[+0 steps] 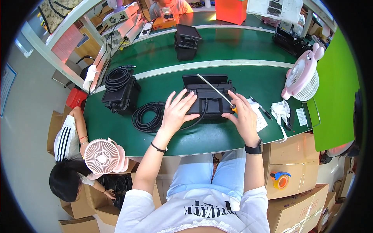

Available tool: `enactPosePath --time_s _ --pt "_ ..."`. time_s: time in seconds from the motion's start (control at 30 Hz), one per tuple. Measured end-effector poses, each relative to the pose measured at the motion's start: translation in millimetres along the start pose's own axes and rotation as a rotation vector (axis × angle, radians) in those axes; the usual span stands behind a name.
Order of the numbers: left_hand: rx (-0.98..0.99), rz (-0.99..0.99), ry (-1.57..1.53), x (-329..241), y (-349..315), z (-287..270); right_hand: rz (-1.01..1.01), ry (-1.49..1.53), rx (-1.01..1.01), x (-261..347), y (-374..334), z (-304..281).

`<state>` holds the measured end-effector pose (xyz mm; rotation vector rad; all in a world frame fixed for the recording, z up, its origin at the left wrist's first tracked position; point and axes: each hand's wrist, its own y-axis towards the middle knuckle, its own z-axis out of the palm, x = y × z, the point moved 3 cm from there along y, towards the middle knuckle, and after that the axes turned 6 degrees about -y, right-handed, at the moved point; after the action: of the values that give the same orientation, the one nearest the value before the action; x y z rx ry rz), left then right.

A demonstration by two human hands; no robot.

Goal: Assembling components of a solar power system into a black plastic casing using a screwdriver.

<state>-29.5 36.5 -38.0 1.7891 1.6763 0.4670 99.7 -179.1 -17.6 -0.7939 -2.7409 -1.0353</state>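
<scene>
A black boxy device [211, 101] lies on the green table [202, 138] in front of me. My left hand [176, 110] rests flat on its left side with the fingers spread. My right hand [243, 114] grips a screwdriver with an orange handle [234, 109]; its long metal shaft [213, 88] slants up and left across the device. A black coiled cable [149, 116] runs from the device's left side and lies by my left hand.
Another black unit with a coiled cable on top [120, 91] stands at the left; a third [186, 42] sits farther back. A pink fan [303, 75], a pen [261, 107] and a white rag [280, 110] lie to the right. Cardboard boxes [295, 171] and a crouching person [72, 171] are below the table edge.
</scene>
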Motion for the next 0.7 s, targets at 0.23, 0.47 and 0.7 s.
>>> enactPosePath --time_s 0.23,0.47,0.7 --pt "-0.026 -0.014 0.048 -12 -9 -2 0.013 0.008 0.034 1 -2 0" --pt "-0.049 -0.002 0.036 -15 -9 -4 0.085 0.031 0.098 4 -6 2" --pt "-0.063 -0.03 0.025 -21 9 -14 0.116 0.101 -0.177 -2 -33 5"
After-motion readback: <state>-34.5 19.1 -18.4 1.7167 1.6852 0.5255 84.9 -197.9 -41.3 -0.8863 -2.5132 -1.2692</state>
